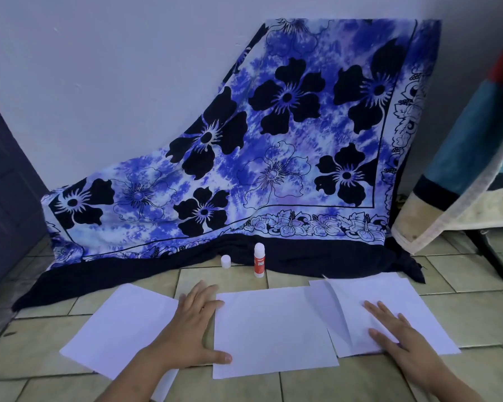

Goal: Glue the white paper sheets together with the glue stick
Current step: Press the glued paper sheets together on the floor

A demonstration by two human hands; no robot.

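Left hand (193,329): flat, fingers straight and spread, gripping nothing. It lay across the gap between the left paper sheet (119,326) and the middle paper sheet (273,329); thumb tip and fingertips touched the middle sheet's left edge.

Right hand (401,335): also flat, fingers straight and slightly apart, palm down on the right paper sheets (389,291). Nothing gripped.

The sheets lay in a row on the tiled floor (476,314). At the left side of the right pile, one sheet (322,303) was curled up off the one below, next to the middle sheet; whether the two touched could not be told.

Beyond the paper, the glue stick (259,260) stood upright on the floor, red label facing the camera, apart from both hands. A white cap (225,261) stood just left of it, not touching.

Behind: blue floral cloth (273,140) draped from the wall (99,68) down to the floor. Far right: a blue-and-cream towel (462,169) hung over a black stand (491,256).
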